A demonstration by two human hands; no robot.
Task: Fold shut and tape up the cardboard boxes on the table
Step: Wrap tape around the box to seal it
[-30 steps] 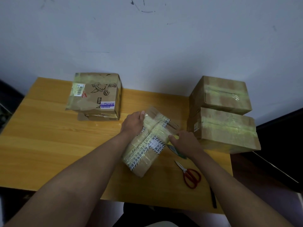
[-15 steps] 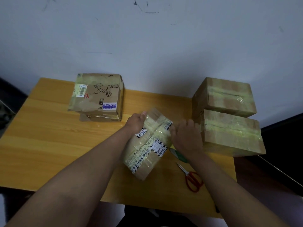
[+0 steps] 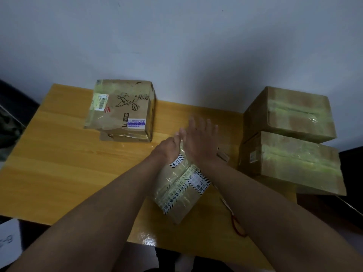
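A small cardboard box, wrapped in clear tape with black-and-white striped labels, lies tilted in the middle of the wooden table. My left hand grips its far left corner. My right hand lies flat on the far end of the box top, fingers spread and stretched forward. The far end of the box is hidden under both hands.
A printed, labelled box sits on a flat piece at the back left. Two taped boxes are stacked at the right edge. Red-handled scissors lie partly hidden beside my right forearm. A white wall rises behind the table.
My right hand has moved from the box's right side up onto its far end and opened flat. My left hand stays at the far left corner. The view has shifted closer.
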